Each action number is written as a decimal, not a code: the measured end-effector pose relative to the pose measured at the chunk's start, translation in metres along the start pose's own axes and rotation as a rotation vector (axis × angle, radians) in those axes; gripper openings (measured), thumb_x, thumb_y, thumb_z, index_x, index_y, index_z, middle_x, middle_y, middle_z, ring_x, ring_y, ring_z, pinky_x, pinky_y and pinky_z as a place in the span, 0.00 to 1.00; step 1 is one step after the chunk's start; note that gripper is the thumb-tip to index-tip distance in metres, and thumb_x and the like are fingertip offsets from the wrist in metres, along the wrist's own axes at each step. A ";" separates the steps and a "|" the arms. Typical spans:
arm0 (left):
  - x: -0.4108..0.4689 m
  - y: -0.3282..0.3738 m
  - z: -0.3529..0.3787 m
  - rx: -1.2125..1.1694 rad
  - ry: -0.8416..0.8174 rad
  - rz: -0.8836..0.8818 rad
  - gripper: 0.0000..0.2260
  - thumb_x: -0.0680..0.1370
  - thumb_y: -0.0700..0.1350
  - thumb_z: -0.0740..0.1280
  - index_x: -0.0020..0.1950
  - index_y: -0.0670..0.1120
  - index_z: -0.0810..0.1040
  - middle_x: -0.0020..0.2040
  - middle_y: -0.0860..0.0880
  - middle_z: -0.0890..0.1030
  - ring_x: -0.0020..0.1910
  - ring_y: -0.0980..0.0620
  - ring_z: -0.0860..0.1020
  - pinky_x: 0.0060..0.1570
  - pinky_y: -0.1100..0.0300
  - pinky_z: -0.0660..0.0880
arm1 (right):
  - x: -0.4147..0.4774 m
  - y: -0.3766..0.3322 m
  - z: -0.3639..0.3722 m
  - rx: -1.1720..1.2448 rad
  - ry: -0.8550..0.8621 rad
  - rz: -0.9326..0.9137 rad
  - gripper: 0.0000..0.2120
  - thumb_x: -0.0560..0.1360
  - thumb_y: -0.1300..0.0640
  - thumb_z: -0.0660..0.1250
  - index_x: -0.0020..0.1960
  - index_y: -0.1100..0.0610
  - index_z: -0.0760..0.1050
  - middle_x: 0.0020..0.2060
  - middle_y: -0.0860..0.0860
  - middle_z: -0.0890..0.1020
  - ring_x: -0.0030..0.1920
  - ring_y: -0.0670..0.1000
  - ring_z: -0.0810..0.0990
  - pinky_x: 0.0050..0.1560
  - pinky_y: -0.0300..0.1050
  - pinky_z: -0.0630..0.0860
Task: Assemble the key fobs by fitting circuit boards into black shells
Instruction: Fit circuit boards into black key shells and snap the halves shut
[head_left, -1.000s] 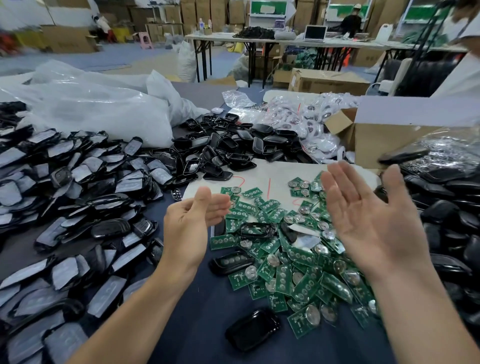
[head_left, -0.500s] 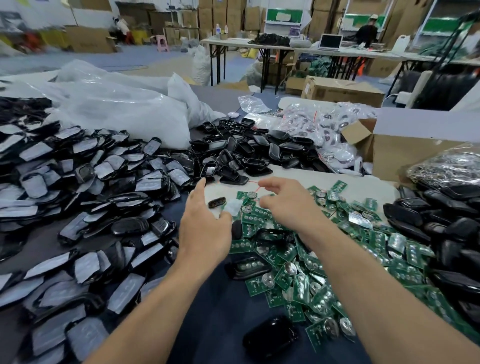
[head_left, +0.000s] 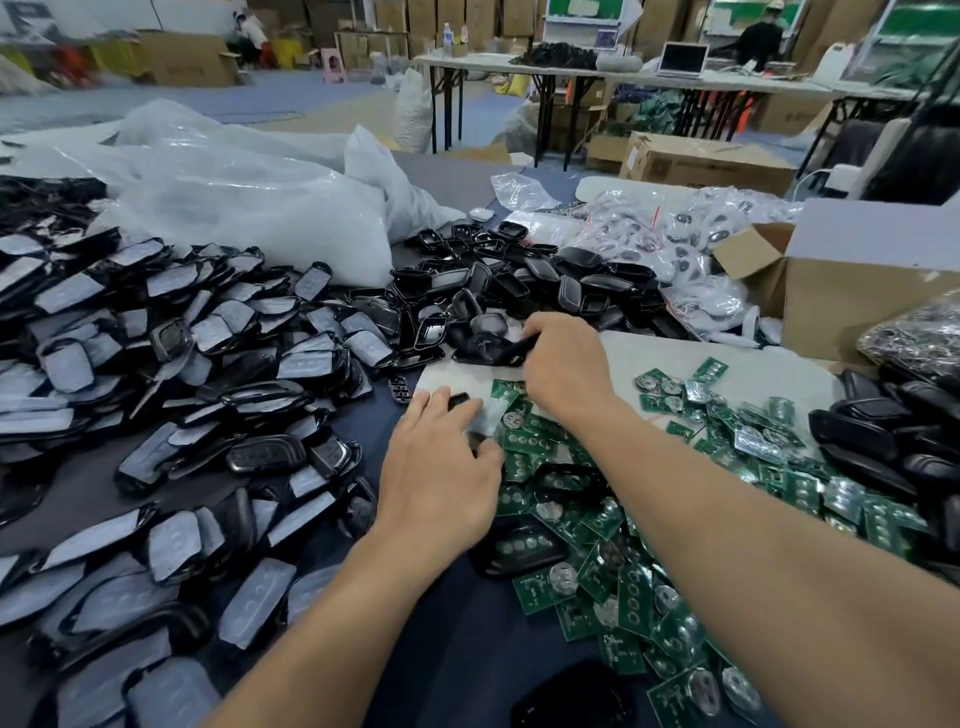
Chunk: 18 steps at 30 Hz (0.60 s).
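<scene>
Green circuit boards (head_left: 631, 582) with round coin cells lie heaped on the dark table in front of me. Empty black shells (head_left: 524, 283) are piled just behind them. My right hand (head_left: 563, 366) reaches to that pile's near edge, its fingers curled round a black shell (head_left: 511, 352). My left hand (head_left: 441, 467) rests at the boards' left edge and pinches a small black part (head_left: 460, 400) with a grey film piece (head_left: 485, 420) beside it. A black frame (head_left: 566, 477) and a shell holding a board (head_left: 519, 551) lie among the boards.
Film-covered black shells (head_left: 156, 374) fill the left side. More black shells (head_left: 883, 447) are stacked at the right, and one lies near me (head_left: 571, 701). Clear plastic bags (head_left: 234, 208), bagged parts (head_left: 675, 239), a cardboard box (head_left: 857, 296) and a bag of metal pieces (head_left: 919, 332) stand behind.
Both hands came down from raised, open palms. The left one took up a small black part; the right one moved forward from the boards to the shell pile and closed on a shell.
</scene>
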<state>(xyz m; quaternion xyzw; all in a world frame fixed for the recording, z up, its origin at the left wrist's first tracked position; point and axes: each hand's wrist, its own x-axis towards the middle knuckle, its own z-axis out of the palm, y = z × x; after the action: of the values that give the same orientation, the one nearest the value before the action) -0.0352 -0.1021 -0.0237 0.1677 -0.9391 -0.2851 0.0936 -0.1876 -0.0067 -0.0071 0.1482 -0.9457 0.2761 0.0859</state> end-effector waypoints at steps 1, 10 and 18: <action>0.000 0.000 0.000 0.005 0.014 0.011 0.21 0.82 0.50 0.61 0.76 0.52 0.74 0.76 0.52 0.70 0.79 0.49 0.62 0.77 0.49 0.63 | -0.006 0.001 -0.004 0.036 0.034 0.027 0.19 0.72 0.70 0.63 0.52 0.51 0.85 0.47 0.52 0.85 0.46 0.55 0.81 0.44 0.44 0.74; -0.005 0.003 0.000 -0.091 0.178 0.017 0.15 0.81 0.49 0.67 0.68 0.52 0.81 0.68 0.53 0.78 0.72 0.51 0.70 0.62 0.59 0.64 | -0.107 0.019 -0.066 0.427 0.025 0.140 0.11 0.79 0.59 0.71 0.43 0.44 0.82 0.33 0.42 0.84 0.23 0.40 0.74 0.24 0.35 0.70; -0.020 0.017 -0.005 -0.229 0.137 0.150 0.24 0.79 0.47 0.69 0.74 0.60 0.75 0.57 0.64 0.83 0.57 0.59 0.78 0.61 0.59 0.75 | -0.158 0.029 -0.070 0.303 0.106 0.068 0.19 0.77 0.68 0.70 0.47 0.44 0.88 0.55 0.40 0.84 0.58 0.38 0.79 0.67 0.32 0.70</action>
<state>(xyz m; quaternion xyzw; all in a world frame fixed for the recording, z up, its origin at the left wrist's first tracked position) -0.0195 -0.0842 -0.0115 0.1043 -0.9017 -0.3705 0.1968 -0.0433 0.0920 -0.0017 0.1125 -0.8920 0.4255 0.1030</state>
